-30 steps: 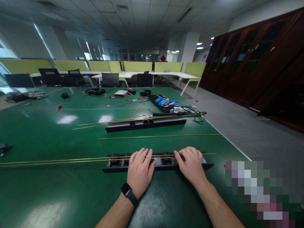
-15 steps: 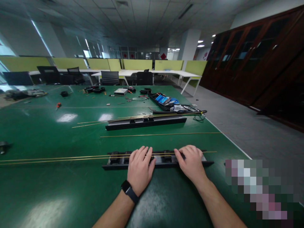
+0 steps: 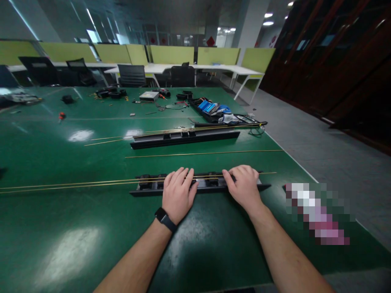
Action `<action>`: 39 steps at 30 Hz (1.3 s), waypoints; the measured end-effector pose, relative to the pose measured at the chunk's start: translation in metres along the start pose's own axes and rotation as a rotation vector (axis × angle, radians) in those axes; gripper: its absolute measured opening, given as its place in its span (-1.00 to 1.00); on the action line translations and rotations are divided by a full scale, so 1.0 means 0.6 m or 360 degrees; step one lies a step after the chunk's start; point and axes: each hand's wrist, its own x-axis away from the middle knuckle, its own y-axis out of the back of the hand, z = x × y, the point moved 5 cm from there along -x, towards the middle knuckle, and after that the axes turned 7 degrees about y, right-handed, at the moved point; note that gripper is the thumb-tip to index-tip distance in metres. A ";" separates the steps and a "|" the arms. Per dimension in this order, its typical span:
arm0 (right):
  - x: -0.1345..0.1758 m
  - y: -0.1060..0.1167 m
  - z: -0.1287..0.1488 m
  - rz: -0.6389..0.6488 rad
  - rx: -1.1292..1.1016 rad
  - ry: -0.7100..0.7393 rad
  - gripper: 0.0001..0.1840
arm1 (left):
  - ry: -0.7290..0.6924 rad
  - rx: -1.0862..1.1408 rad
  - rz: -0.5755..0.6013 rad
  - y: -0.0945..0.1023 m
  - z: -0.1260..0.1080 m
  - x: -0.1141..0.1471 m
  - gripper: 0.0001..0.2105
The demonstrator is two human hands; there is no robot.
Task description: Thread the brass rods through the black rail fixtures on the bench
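Observation:
A long black channel-shaped rail (image 3: 179,191) lies crosswise before me, with several black blocks (image 3: 212,178) inside it. Thin brass rods (image 3: 91,183) run along its top and stick out far to the left; one end shows past the right end. My left hand (image 3: 179,189), with a dark watch on the wrist, lies over the rail's middle, fingers stretched forward across the rods and thumb apart. Towards the right end, my right hand (image 3: 244,185) is curled over the rail and a brass rod, thumb on the left; its fingertips are partly hidden.
Beyond lie a single brass rod (image 3: 204,153) and a second black rail (image 3: 186,139) with more rods. Farther back are a black tray (image 3: 198,108) with blue packets, a white box (image 3: 149,96) and an orange-handled tool (image 3: 62,116). A pixelated patch covers something at right.
My view has tilted down, so everything sits higher in the picture. Both hands keep their places on the rail, and the rods look unmoved.

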 end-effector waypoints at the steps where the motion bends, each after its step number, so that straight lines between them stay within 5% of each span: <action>1: 0.000 0.000 0.000 0.0003 0.0015 0.0002 -0.57 | 0.0002 0.0000 -0.0001 0.000 0.000 0.000 -0.62; 10: 0.001 0.010 -0.029 -0.0035 0.0178 -0.0092 -0.57 | 0.0009 0.0012 0.0002 0.000 0.001 -0.001 -0.62; 39: 0.000 0.004 -0.013 -0.0066 0.0108 0.0002 -0.59 | -0.0004 -0.0004 0.0003 -0.002 0.002 0.001 -0.61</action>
